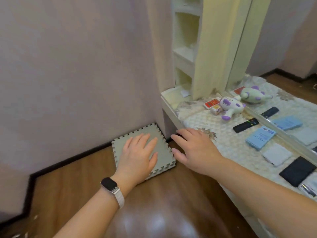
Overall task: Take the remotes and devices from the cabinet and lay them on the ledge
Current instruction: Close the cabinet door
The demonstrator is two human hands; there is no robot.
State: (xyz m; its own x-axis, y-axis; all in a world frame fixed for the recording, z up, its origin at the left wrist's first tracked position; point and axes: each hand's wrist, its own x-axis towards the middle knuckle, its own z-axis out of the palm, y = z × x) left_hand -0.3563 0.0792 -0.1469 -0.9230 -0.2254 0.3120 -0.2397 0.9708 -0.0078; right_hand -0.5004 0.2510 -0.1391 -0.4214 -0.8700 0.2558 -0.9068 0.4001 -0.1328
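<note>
Both hands empty, fingers spread: left hand [139,152] over foam mat [161,152], right hand [197,148] at ledge [173,115] edge. Black remote [245,125] and blue devices [260,138] lie on the ledge. Risk: a sweeping right arm knocks devices off. Cabinet interior hidden; bottom-right items cropped.

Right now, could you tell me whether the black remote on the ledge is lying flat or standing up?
Lying flat: the black remote rests lengthwise on the quilted cover, buttons facing up.
</note>
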